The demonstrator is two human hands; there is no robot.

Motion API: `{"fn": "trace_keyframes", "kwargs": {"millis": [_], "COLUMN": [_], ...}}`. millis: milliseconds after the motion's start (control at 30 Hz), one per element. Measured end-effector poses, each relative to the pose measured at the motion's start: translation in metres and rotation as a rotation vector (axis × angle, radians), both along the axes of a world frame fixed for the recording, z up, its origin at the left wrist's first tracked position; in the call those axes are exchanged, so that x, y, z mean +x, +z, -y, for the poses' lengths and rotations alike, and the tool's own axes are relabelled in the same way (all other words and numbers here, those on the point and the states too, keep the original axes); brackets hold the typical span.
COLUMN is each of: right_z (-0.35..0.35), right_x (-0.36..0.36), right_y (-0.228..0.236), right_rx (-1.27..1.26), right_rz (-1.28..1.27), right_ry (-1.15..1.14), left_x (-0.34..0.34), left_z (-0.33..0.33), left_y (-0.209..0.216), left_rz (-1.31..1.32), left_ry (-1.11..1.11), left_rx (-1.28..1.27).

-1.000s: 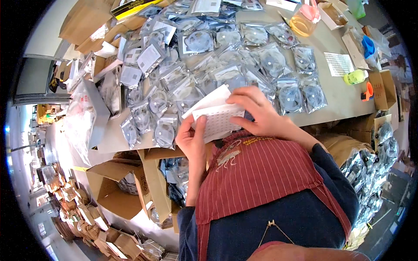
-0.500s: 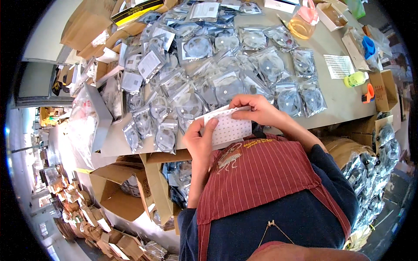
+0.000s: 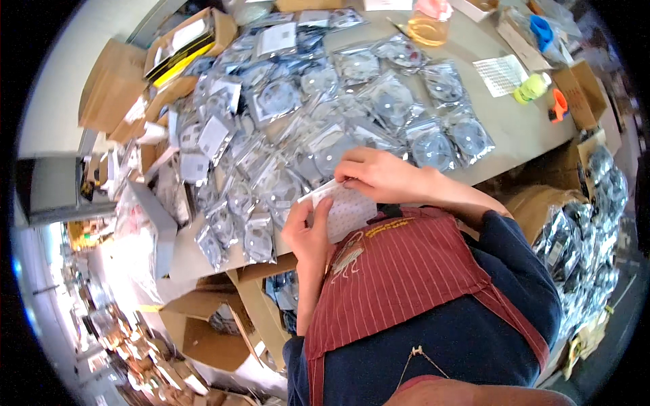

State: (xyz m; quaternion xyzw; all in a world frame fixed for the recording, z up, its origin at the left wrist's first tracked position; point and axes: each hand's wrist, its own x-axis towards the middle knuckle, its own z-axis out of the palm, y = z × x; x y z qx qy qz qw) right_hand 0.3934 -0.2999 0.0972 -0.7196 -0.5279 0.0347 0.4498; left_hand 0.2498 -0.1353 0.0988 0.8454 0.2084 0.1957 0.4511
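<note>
A white sheet (image 3: pixel 352 215) of small printed labels is held low over the table's front edge, close to my apron. My left hand (image 3: pixel 308 233) grips its left side, with the thumb on top. My right hand (image 3: pixel 382 174) is closed at the sheet's upper edge, thumb and fingertips pinched there. Whether a single label sits between those fingertips is too small to tell. Just beyond both hands lie many clear plastic bags (image 3: pixel 279 98) with round grey coiled items inside; one such bag (image 3: pixel 433 147) is right of my right hand.
On the right of the table are another printed sheet (image 3: pixel 500 75), a yellow-green bottle (image 3: pixel 533 88) and an orange tape dispenser (image 3: pixel 558 105). A jug (image 3: pixel 428 28) of amber liquid stands at the back. Cardboard boxes (image 3: pixel 112 88) crowd the left; an open carton (image 3: pixel 210 338) sits below.
The view has turned, so the table appears shifted left and tilted. My right hand has slid left along the sheet's top edge; the left hand keeps its grip.
</note>
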Motion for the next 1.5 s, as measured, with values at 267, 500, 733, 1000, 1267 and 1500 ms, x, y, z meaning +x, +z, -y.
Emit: {"fn": "trace_keyframes", "kwargs": {"millis": [267,500,733,1000,1267,1500], "right_z": [0.038,0.213,0.26,0.226,0.186,0.141], "right_x": [0.0,0.1,0.096,0.141,0.22,0.257], "right_y": [-0.002,-0.053,-0.084,-0.063,-0.103,-0.058], "right_rx": [0.118,-0.612,-0.805,-0.914,-0.754,-1.058], "right_rz": [0.09,-0.145,-0.177,0.1,0.159,0.12], "right_ry": [-0.013,-0.487,-0.717,-0.786,-0.828,-0.707], "left_x": [0.014,0.001,-0.001,0.007,0.007,-0.002], "left_z": [-0.005,-0.047,-0.037,-0.03,-0.031,-0.035], "left_y": [-0.007,-0.016,-0.018,-0.009,-0.006,-0.011], "left_rz": [0.032,0.123,0.091,0.146,0.112,0.121], "left_ry": [0.105,0.138,0.201,0.238,0.226,0.318], "left_rx": [-0.293,-0.375,-0.39,-0.394,-0.299,-0.399]}}
